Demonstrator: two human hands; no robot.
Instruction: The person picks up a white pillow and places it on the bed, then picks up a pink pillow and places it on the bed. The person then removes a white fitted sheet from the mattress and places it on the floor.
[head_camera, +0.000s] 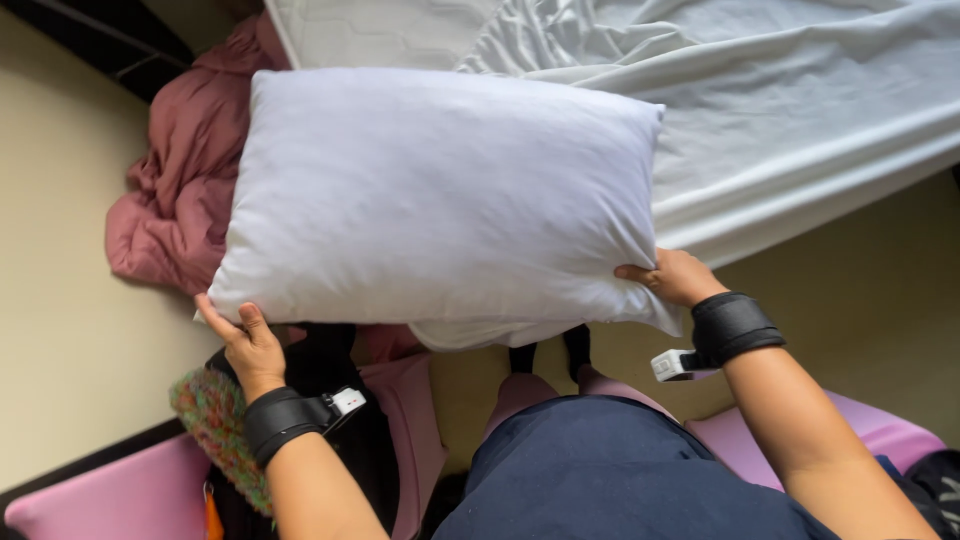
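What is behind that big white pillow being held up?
Behind the plump white pillow, a crumpled pink blanket shows at left and a white-sheeted mattress at right. Whatever lies directly behind it is covered.

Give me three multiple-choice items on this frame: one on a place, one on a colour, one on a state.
1. Where does the crumpled blanket lie?
A. left of the pillow
B. right of the pillow
C. on top of the pillow

2. What colour is the pillow?
A. pink
B. white
C. dark blue

3. How is the pillow held?
A. lying flat on the bed, untouched
B. by one hand only
C. by both hands at its lower corners

Answers:
1. A, the pink blanket bunches by the wall, left of the pillow.
2. B, its cover is plain white, like the bed sheet.
3. C, the left hand grips the lower left corner and the right hand the lower right.
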